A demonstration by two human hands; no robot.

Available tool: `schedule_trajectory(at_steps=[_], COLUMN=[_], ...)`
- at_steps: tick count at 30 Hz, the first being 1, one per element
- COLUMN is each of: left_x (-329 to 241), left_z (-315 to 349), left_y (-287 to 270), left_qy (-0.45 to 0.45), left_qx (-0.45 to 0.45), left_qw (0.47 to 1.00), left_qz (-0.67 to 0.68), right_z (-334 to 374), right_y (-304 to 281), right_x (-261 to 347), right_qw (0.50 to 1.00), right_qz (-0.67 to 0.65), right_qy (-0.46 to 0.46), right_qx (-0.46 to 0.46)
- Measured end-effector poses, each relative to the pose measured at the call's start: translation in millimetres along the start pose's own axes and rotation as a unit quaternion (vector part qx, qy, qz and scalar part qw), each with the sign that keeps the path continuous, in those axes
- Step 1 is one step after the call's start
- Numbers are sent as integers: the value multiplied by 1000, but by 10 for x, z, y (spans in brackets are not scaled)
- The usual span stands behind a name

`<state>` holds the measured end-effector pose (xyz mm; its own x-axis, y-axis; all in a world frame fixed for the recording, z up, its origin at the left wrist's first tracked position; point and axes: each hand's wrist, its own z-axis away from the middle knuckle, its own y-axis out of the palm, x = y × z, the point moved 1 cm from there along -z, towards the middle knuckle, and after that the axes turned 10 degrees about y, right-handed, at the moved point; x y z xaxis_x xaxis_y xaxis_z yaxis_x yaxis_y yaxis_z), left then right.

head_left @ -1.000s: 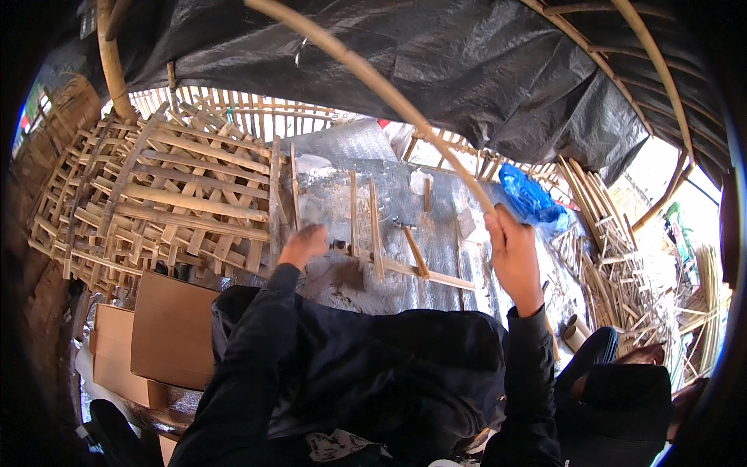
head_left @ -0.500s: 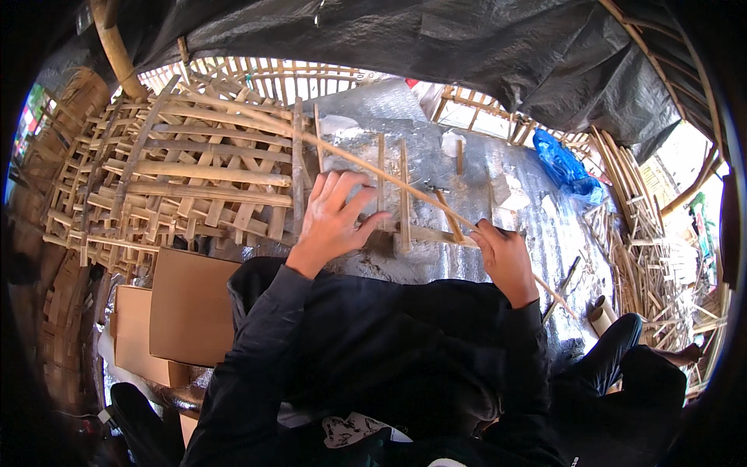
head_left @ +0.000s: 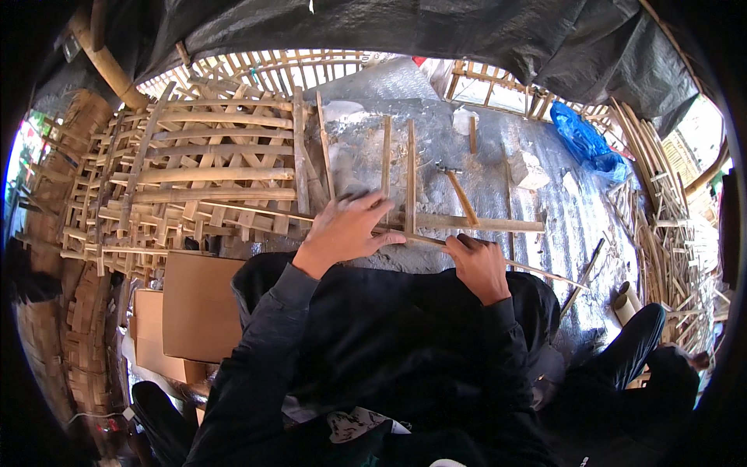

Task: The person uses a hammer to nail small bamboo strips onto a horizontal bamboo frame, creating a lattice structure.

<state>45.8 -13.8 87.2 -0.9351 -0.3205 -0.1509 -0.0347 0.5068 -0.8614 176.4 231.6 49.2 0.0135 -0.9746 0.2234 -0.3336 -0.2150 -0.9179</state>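
Observation:
A long, thin bamboo strip (head_left: 537, 270) runs slantwise across my lap, from the bamboo lattice on the left down to the lower right. My right hand (head_left: 480, 268) is closed round it, right of the middle. At the strip's left part is my left hand (head_left: 350, 232), thumb and fingers apart and the fingertips partly blurred; the strip passes behind it. Just beyond my hands a wider flat bamboo piece (head_left: 498, 224) lies crosswise. Upright slats (head_left: 411, 167) and a wooden-handled tool (head_left: 464, 201) with a small dark head lie past it.
Stacked bamboo lattice panels (head_left: 218, 173) fill the left. Cardboard boxes (head_left: 201, 307) stand at my left. A blue plastic bag (head_left: 580, 138) and piles of bamboo strips (head_left: 671, 257) lie on the right. A dark-trousered leg (head_left: 638, 342) is at the lower right. Black sheeting (head_left: 467, 39) hangs above.
The bamboo strip has swung down at its left end and now lies lower and flatter. My left hand has come down to it; my right hand has shifted slightly left and nearer me, still holding it.

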Motion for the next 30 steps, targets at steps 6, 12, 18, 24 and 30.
schedule_trajectory(at_steps=[6,12,18,24,30], left_x=[29,-152,-281,-689,-1323], left_z=[96,-49,-36,-361,-833], left_y=[242,286,210,-21,-269], left_qy=[-6,-24,-46,-115,-138], left_qx=[105,109,64,-14,-217], left_qw=[994,986,985,991,966], left_qz=[-23,-122,-153,-72,12], right_z=[26,77,49,-165,-427], right_y=[11,-72,-294,-1157,-2615], right_x=[-52,-133,-122,-329,-130], right_qw=[999,994,981,957,901], right_qz=[42,104,167,254,342], right_qy=[-10,0,-26,-106,-237], right_qx=[-30,-46,-97,-94,-124])
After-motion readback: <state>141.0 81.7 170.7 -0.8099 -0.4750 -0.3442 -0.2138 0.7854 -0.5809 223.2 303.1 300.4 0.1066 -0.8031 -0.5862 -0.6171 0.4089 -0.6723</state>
